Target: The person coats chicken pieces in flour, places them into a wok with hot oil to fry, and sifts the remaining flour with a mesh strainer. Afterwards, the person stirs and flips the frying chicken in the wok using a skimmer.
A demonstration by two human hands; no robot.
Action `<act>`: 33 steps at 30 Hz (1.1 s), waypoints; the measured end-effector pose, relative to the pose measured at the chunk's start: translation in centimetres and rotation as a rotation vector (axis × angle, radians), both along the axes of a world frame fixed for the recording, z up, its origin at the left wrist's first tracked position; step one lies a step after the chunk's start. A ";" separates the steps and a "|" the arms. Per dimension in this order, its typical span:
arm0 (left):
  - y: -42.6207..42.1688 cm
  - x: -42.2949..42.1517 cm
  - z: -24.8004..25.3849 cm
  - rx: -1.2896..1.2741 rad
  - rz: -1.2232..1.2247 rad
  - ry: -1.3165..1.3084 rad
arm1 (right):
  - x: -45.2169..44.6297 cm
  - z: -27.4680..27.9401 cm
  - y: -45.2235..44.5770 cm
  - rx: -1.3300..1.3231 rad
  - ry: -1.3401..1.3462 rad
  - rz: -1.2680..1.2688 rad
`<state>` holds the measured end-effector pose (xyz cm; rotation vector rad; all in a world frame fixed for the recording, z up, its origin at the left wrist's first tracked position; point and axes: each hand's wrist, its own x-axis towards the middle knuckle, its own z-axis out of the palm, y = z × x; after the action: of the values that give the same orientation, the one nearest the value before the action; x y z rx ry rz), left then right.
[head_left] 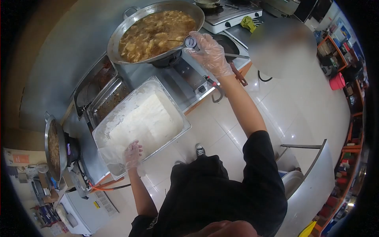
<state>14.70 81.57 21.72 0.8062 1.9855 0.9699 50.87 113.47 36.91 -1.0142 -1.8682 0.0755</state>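
Observation:
My right hand [210, 52], in a clear plastic glove, is closed on a dial thermometer [190, 42]. The thin probe points left over a large wok [114, 43] of bubbling oil with golden-brown frying pieces [158, 33]. Whether its tip touches the oil I cannot tell. My left hand [133, 153], also gloved and dusted white, is at the near side of a clear plastic tub [182, 118] of white flour [146, 118]. Its fingers are loosely bent and apart, with nothing visible in them.
A metal tray [104, 103] with crumbs lies left of the tub. Another wok [53, 148] stands on a burner at far left. A gas stove [227, 19] is behind my right hand, with a dark pan [227, 43] nearby. An orange hose [103, 189] hangs below the counter.

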 end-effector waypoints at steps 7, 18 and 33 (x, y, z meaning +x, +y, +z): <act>-0.3 -0.5 -0.5 0.034 -0.010 -0.040 | -0.9 -0.1 -0.6 -0.118 0.098 0.039; -0.5 -0.3 -0.3 0.056 0.008 -0.061 | -1.7 -0.1 -1.3 -0.104 0.063 -0.017; -1.5 -2.8 -3.5 0.180 0.099 -0.034 | 0.6 -1.3 -8.5 -0.196 0.235 -0.141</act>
<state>11.94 80.11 18.22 0.7883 1.9446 1.2257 51.52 104.92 35.66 -1.2136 -1.5939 0.2875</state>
